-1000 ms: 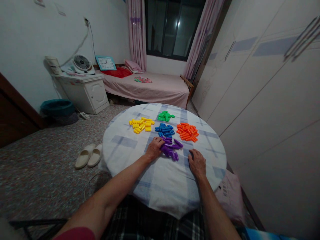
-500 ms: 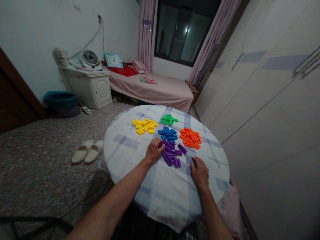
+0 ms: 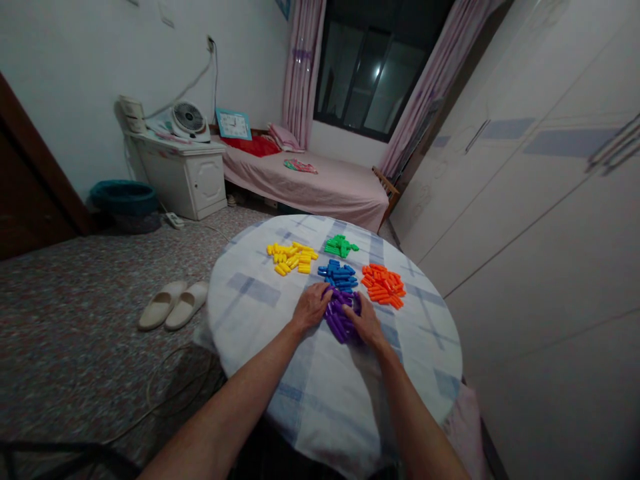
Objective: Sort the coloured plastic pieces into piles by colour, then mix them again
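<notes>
Purple bullet-shaped plastic pieces (image 3: 337,323) lie heaped near the middle of the round table. My left hand (image 3: 313,305) curls against the left and far side of this heap, its fingertips on the pieces. From the right, my right hand (image 3: 365,319) wraps its thumb and fingers round the other side. The hands partly cover the heap. Just beyond it lies a pile of blue pieces (image 3: 338,275). Orange pieces (image 3: 384,285) are to the right, green pieces (image 3: 341,246) at the far side and yellow pieces (image 3: 291,257) to the left.
A checked white-and-blue cloth (image 3: 250,333) covers the round table. Behind it stands a bed (image 3: 345,187); a white cabinet (image 3: 185,177) carries a fan (image 3: 190,119). Slippers (image 3: 173,305) and a blue bin (image 3: 124,199) are on the floor at left. A wardrobe (image 3: 540,267) fills the right.
My right hand has moved left from the bare cloth onto the purple heap. The purple pieces are now closer together between both hands. My view has shifted slightly.
</notes>
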`<state>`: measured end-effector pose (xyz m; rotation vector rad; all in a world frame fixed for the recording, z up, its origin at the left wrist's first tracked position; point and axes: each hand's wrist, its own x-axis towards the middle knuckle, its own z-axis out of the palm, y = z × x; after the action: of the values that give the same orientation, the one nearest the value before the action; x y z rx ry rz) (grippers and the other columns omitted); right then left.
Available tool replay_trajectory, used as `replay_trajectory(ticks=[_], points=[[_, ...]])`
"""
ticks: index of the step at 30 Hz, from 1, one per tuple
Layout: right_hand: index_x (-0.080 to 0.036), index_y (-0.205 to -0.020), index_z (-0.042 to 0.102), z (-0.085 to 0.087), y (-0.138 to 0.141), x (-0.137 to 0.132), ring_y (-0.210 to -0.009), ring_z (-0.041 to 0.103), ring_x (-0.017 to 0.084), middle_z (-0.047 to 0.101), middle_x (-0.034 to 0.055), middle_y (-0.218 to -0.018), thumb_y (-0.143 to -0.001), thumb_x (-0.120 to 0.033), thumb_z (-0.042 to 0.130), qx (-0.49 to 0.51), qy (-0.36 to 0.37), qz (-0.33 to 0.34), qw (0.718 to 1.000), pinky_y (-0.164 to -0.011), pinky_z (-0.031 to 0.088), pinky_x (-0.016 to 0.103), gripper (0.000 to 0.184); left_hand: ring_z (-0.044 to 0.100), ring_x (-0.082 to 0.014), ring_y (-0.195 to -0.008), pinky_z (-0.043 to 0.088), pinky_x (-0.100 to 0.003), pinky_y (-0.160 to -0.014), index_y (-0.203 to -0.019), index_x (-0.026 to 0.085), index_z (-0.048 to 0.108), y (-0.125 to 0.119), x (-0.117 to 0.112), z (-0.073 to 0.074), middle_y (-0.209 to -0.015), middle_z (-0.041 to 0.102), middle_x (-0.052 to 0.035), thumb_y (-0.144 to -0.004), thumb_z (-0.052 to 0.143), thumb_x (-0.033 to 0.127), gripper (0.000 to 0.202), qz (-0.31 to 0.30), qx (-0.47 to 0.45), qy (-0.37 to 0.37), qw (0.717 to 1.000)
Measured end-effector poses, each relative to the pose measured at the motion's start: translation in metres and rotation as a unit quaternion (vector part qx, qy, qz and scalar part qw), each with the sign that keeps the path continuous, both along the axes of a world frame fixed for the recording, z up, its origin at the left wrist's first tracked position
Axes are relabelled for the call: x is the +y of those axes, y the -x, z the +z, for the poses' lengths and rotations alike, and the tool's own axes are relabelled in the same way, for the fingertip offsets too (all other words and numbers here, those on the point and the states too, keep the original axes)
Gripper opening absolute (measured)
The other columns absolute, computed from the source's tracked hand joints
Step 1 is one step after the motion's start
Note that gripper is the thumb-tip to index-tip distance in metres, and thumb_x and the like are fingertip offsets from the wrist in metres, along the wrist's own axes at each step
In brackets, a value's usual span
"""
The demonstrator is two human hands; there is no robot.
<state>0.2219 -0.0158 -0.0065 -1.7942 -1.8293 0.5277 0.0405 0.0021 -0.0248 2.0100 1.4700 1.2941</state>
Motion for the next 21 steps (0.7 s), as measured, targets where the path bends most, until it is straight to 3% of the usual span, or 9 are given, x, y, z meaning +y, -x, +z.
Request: replay_trajectory(ticks=[6,16,21], points=[[-0.019,-0.144,0.032,0.000,0.036,-0.017,-0.133,0.034,0.032,0.034,0.0164,-0.147,-0.072,-0.059,0.059,-0.142,-0.053,0.039,0.988,-0.105,0.030,0.048,0.086,0.056,-0.0186,-0.110,0.042,-0.034,-0.098,-0.117,0.018,0.055,0.001,0.001,0.001,-0.115,0.062,-0.0082,-0.095,0.035,0.037,0.035,-0.023,-0.025,0.024,0.999],[-0.029,-0.139,0.038,0.013,0.047,-0.038,-0.110,0.051,0.024,0.048,0.0082,-0.130,-0.078,-0.044,0.059,-0.176,-0.111,0.041,0.977,-0.086,0.041,0.036,0.067,0.060,-0.0168,-0.090,0.047,-0.031,-0.085,-0.096,0.021,0.057,0.005,-0.006,0.011,-0.092,0.063,-0.0026,-0.091,0.043,0.040,0.024,-0.004,-0.081,0.039,0.996],[-0.029,-0.136,0.042,0.016,0.049,-0.046,-0.104,0.052,0.023,0.052,0.0073,-0.123,-0.080,-0.041,0.057,-0.192,-0.131,0.039,0.972,-0.083,0.039,0.035,0.059,0.056,-0.0195,-0.103,0.043,-0.035,-0.096,-0.110,0.022,0.058,0.004,-0.006,0.009,-0.107,0.062,-0.0048,-0.086,0.054,0.035,0.028,-0.016,-0.058,0.014,0.998]])
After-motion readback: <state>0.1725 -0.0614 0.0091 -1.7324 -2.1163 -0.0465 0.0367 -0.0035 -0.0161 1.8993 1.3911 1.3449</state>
